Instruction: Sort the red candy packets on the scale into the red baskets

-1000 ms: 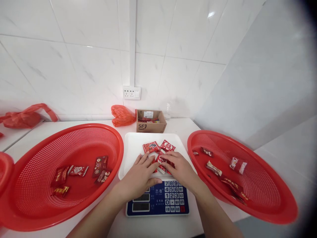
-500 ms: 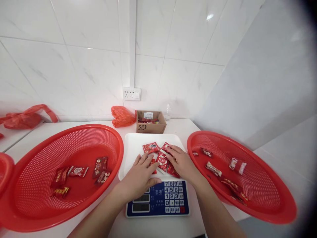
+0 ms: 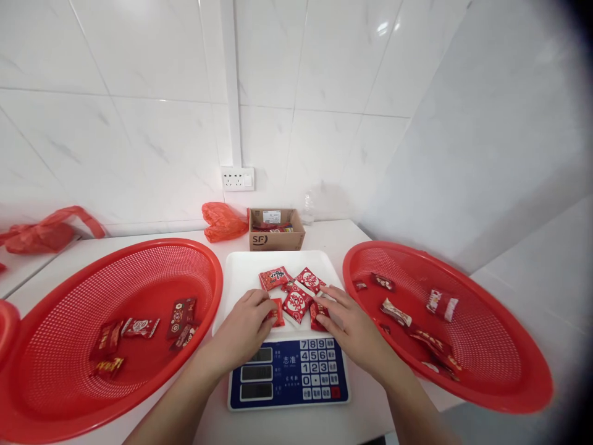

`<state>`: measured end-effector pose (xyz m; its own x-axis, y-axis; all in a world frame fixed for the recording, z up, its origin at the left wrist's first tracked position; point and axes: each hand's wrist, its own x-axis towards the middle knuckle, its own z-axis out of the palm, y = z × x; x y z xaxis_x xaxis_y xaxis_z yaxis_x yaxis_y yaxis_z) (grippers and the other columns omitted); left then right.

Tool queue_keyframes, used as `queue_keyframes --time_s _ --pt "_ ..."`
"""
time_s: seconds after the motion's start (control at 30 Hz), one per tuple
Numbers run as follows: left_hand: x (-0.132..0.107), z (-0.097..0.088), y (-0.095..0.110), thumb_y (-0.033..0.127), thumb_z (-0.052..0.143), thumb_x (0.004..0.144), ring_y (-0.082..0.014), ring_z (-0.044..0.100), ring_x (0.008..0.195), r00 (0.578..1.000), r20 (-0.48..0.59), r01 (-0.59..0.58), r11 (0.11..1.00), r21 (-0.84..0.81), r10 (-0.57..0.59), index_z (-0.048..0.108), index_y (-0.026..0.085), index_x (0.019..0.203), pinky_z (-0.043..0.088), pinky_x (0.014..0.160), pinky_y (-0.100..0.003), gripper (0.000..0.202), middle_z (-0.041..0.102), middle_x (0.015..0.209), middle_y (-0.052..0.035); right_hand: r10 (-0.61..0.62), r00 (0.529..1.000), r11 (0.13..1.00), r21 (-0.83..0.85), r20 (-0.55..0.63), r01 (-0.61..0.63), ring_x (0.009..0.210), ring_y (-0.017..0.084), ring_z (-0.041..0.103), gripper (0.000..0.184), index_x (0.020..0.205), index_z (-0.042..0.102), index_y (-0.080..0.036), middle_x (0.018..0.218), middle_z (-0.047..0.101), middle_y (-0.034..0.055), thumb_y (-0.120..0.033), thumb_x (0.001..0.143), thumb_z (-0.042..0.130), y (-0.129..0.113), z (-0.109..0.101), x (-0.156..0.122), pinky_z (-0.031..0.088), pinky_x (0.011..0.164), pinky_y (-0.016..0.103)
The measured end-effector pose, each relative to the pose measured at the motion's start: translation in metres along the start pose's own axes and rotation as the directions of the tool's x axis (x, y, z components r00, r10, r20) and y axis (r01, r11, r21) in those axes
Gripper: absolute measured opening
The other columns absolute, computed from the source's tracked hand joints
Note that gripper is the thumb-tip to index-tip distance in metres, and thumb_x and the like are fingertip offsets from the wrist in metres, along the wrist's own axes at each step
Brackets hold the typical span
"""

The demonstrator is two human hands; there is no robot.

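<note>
Several red wrapped candy packets (image 3: 297,301) lie in a loose pile on the white pan (image 3: 241,264) of a digital scale with a blue keypad panel (image 3: 290,386). At the pile's left side my left hand (image 3: 248,321) has its fingers bent, the tips on a small red packet (image 3: 278,313). My right hand (image 3: 349,318) is at the right side, fingers apart, with thumb and fingertips touching a dark red packet (image 3: 317,315). Another red packet (image 3: 273,278) lies at the back of the pile. The left hand's palm side is hidden.
Red perforated baskets stand left (image 3: 210,272) and right (image 3: 352,266) of the scale, each holding several wrapped candies. Behind it are an open cardboard box (image 3: 277,241) and a red plastic bag (image 3: 225,222). A tied red bag (image 3: 41,235) lies far left, near the tiled wall.
Both hands have drawn back from the top of the pile to its sides, uncovering more packets. The left hand's fingers have curled in. The view has shifted slightly.
</note>
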<state>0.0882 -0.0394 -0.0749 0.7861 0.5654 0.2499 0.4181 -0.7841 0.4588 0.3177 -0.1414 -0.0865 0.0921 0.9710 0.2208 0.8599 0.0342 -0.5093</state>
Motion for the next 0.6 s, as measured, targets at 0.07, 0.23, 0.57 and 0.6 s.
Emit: queue_keyframes --time_s 0.07,0.23,0.57,0.6 --pt "0.003 0.002 0.001 0.013 0.045 0.094 -0.0250 0.057 0.103 1.000 0.000 -0.005 1.000 0.017 0.005 0.066 0.018 0.098 0.051 0.091 -0.043 0.021 0.063 0.104 -0.0091 -0.022 1.000 0.999 0.023 0.005 0.022 0.126 0.030 0.053 0.033 0.116 0.070 -0.020 0.134 0.059 0.0127 -0.034 0.094 0.050 -0.001 -0.001 -0.003 0.043 0.106 0.051" --pt "0.016 0.010 0.001 0.007 0.043 0.092 -0.0254 0.058 0.105 1.000 0.003 0.002 1.000 0.031 -0.002 0.063 0.016 0.101 0.052 0.092 -0.043 0.023 0.061 0.107 -0.0107 -0.046 0.999 0.998 0.038 0.021 0.045 0.120 0.026 0.058 0.032 0.120 0.068 -0.018 0.131 0.061 0.0126 -0.027 0.094 0.050 -0.006 0.003 0.000 0.047 0.104 0.045" --pt "0.026 0.020 0.003 0.029 0.054 0.094 -0.0338 0.029 0.143 0.998 0.013 0.052 0.995 0.079 -0.053 0.046 0.014 0.136 0.030 0.115 -0.055 0.046 0.039 0.148 -0.0185 -0.145 0.980 0.989 0.021 -0.136 0.149 0.118 0.027 0.061 0.030 0.116 0.069 -0.018 0.129 0.062 0.0134 -0.027 0.095 0.049 -0.001 0.008 -0.002 0.052 0.100 0.047" --pt "0.026 0.020 0.003 0.035 0.054 0.094 -0.0353 0.020 0.146 0.995 0.044 0.081 0.992 0.100 -0.086 0.041 0.015 0.142 0.026 0.116 -0.057 0.053 0.033 0.154 -0.0180 -0.166 0.970 0.984 0.027 -0.179 0.174 0.116 0.027 0.062 0.029 0.115 0.069 -0.019 0.127 0.064 0.0130 -0.027 0.096 0.049 0.000 0.007 -0.005 0.053 0.099 0.046"
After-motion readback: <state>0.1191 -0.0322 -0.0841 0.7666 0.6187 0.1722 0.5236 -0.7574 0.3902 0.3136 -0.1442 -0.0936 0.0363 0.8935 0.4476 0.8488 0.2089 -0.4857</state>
